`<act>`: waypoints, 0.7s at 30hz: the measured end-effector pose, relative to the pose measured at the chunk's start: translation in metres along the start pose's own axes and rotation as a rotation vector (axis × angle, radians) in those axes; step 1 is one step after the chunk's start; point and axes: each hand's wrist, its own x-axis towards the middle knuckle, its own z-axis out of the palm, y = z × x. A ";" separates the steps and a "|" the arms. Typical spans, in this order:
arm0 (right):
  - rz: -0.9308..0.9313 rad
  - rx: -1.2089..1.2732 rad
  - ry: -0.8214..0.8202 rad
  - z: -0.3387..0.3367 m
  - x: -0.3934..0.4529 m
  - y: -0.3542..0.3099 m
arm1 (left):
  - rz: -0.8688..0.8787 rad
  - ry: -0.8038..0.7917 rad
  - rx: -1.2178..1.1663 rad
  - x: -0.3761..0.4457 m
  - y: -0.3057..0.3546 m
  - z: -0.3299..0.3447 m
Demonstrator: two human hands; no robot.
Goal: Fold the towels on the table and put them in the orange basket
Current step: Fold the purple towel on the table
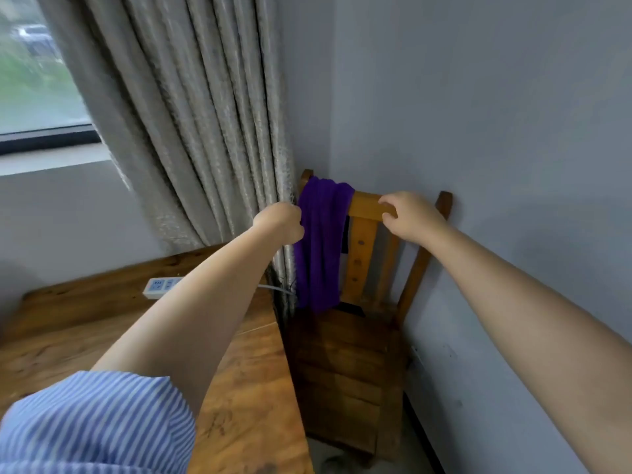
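A: Over the top rail of the wooden chair [362, 241], at its left end, hangs a purple towel [319, 244]. It is draped across the rail and falls down the front of the backrest, its lower edge reaching the level of the seat.

B: Position of the left hand [280, 222]?

A: At the towel's left edge, about a third of the way down. The fingers are curled into a closed grip and the cloth bunches against them, so the hand appears to be pinching the towel's edge; the fingertips themselves are hidden behind the knuckles.

B: And the right hand [408, 213]?

A: On the bare part of the top rail, just right of the towel. Fingers lie over the top of the rail and the thumb presses its front face: a clasp on the rail, apart from the towel.

B: Surroundings?

A: The chair stands in the corner against a grey wall [513, 114]. To its left, touching the towel's edge, hangs a pleated grey curtain [191, 114]; further left is a window [30, 70]. A wooden table [239, 388] sits left of the chair, its edge close beside the seat. A white power strip [160, 286] lies at the table's far side, partly hidden by the left forearm. A blue-striped sleeve [95, 422] fills the lower left.
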 end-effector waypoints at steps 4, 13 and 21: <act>0.002 0.001 -0.069 0.021 0.056 0.007 | -0.009 -0.015 -0.158 0.056 -0.006 0.014; 0.027 0.021 -0.060 0.079 0.153 0.020 | -0.155 0.117 -0.551 0.144 -0.010 0.057; 0.041 -0.083 0.012 0.105 0.185 0.026 | -0.278 0.180 -0.648 0.180 -0.001 0.073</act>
